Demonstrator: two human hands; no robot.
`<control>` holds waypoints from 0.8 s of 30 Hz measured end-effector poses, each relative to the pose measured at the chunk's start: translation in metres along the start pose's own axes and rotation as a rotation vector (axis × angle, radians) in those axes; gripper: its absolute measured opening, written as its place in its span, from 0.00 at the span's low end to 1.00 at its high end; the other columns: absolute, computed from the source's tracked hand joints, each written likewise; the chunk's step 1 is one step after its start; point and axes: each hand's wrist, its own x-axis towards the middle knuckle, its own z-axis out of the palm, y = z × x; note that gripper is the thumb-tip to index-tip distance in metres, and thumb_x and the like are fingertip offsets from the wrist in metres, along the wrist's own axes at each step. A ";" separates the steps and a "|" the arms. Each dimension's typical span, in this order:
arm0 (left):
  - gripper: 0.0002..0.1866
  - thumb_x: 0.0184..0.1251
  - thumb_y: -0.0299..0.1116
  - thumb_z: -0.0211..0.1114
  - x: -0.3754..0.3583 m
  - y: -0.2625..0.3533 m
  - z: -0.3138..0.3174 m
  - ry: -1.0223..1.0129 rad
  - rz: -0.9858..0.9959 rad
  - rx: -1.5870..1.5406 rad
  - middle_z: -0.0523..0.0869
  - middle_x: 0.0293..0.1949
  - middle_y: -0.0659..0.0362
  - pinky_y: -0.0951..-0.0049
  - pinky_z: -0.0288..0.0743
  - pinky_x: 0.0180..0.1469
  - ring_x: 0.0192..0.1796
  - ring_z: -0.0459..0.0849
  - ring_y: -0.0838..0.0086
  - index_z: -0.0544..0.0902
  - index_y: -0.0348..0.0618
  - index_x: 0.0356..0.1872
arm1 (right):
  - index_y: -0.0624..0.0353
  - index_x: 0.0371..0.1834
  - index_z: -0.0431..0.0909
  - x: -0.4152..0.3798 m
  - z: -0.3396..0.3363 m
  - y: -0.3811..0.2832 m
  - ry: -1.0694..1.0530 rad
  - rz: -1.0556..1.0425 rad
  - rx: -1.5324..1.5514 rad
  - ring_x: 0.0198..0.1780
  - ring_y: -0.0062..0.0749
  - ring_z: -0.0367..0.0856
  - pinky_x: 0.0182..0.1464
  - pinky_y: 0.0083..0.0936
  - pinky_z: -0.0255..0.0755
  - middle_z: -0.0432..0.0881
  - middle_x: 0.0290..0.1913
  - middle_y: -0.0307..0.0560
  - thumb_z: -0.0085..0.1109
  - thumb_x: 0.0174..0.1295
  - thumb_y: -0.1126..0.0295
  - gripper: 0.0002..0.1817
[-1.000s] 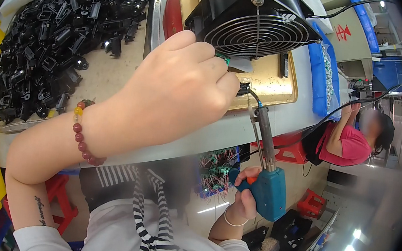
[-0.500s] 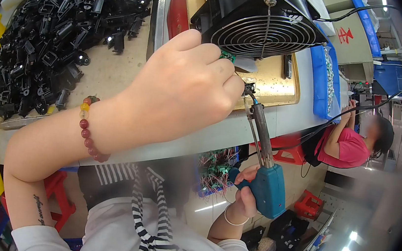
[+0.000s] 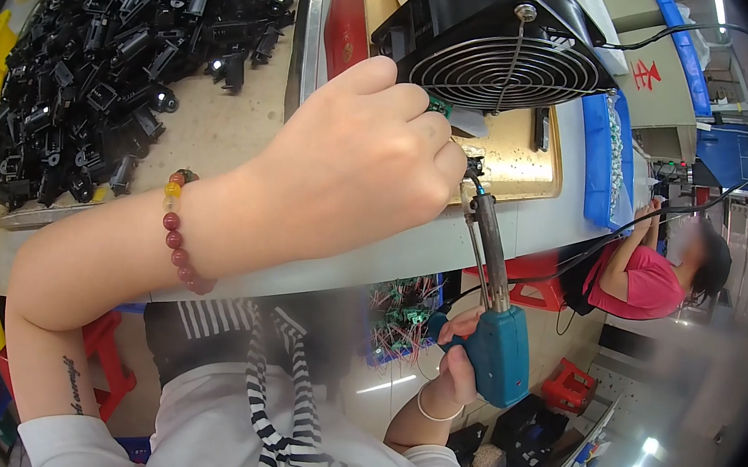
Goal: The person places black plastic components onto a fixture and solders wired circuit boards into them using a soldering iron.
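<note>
My left hand (image 3: 373, 164) is closed in a fist over the bench, its back toward me and a bead bracelet on the wrist. Its fingertips are hidden, close behind a small black part (image 3: 475, 166) that shows beyond the knuckles. A teal soldering gun (image 3: 504, 354) is gripped in my right hand (image 3: 459, 363), below the bench edge, with its metal barrel pointing up and its tip right at that black part. Just above the left knuckles, a bit of green circuit board (image 3: 439, 105) shows.
A black fan (image 3: 506, 50) stands over a gold tray (image 3: 519, 172). Black plastic parts (image 3: 103, 64) fill a metal tray (image 3: 218, 147) at left. A blue bin (image 3: 598, 167) of small pieces is at right. Green boards with wires (image 3: 402, 315) lie below. A person in pink (image 3: 645, 283) sits beyond.
The bench view has shifted slightly right, with the left hand, fan and trays moving together. The soldering gun's tip stays by the black part; both hands keep their grip.
</note>
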 end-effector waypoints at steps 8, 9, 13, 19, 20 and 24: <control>0.07 0.42 0.29 0.64 -0.008 -0.002 0.014 0.102 -0.036 -0.080 0.72 0.19 0.63 0.74 0.64 0.31 0.25 0.73 0.73 0.74 0.44 0.19 | 0.68 0.42 0.69 0.000 0.003 0.001 0.025 -0.006 0.019 0.25 0.26 0.73 0.27 0.19 0.65 0.75 0.31 0.47 0.65 0.48 0.64 0.24; 0.07 0.42 0.29 0.64 -0.007 -0.001 0.012 0.107 -0.034 -0.066 0.72 0.19 0.63 0.74 0.64 0.31 0.25 0.73 0.73 0.74 0.44 0.19 | 0.68 0.43 0.69 0.001 0.005 -0.001 0.029 -0.003 0.031 0.25 0.26 0.74 0.27 0.19 0.66 0.76 0.31 0.48 0.65 0.48 0.63 0.24; 0.07 0.42 0.29 0.64 -0.009 -0.002 0.013 0.091 -0.030 -0.067 0.72 0.19 0.63 0.74 0.64 0.31 0.25 0.73 0.73 0.74 0.44 0.19 | 0.69 0.45 0.69 0.003 0.008 -0.006 0.038 0.029 0.094 0.25 0.27 0.75 0.28 0.18 0.67 0.78 0.35 0.51 0.68 0.47 0.62 0.27; 0.06 0.42 0.28 0.64 -0.010 -0.004 0.015 0.076 0.007 -0.020 0.72 0.20 0.62 0.74 0.64 0.31 0.26 0.73 0.73 0.74 0.44 0.19 | 0.68 0.45 0.70 0.000 0.007 -0.004 0.083 0.046 0.128 0.26 0.26 0.75 0.29 0.18 0.69 0.79 0.39 0.55 0.71 0.45 0.61 0.29; 0.06 0.42 0.28 0.64 -0.010 -0.004 0.015 0.076 0.003 -0.025 0.72 0.20 0.62 0.74 0.64 0.31 0.26 0.73 0.73 0.74 0.44 0.19 | 0.68 0.45 0.70 -0.001 0.007 -0.004 0.095 0.048 0.128 0.26 0.26 0.76 0.29 0.18 0.69 0.79 0.39 0.55 0.72 0.44 0.61 0.30; 0.06 0.42 0.28 0.64 -0.007 -0.001 0.013 0.094 -0.008 -0.009 0.73 0.20 0.63 0.74 0.64 0.31 0.26 0.72 0.73 0.74 0.44 0.20 | 0.66 0.45 0.68 -0.003 0.003 -0.005 0.092 0.061 0.108 0.27 0.27 0.76 0.29 0.20 0.71 0.79 0.36 0.52 0.73 0.43 0.62 0.30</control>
